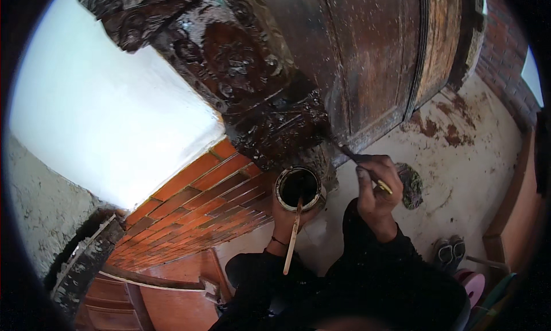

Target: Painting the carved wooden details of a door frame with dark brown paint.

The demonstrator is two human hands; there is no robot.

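Observation:
My left hand [282, 221] is wrapped round an open round tin [279, 188] with dark contents. A slim wooden stick or handle [292, 242] stands in the tin and leans over its near rim toward me. Between the thumb and fingers of my right hand [379, 192] is a thin brush [346, 151], its yellow handle end showing by my palm. The brush's dark tip reaches the lower right edge of a carved wooden post [281, 127]; whether it touches is hard to see. That carving looks wet, dark brown and glossy.
A panelled wooden door [373, 61] with pale specks adjoins the carving on the right. White wall [115, 113] and orange brickwork [189, 216] lie left. A dark crumpled bag [409, 186], brown debris [450, 127] and shoes [447, 252] are on the pale floor. A pink round object [474, 286] sits lower right.

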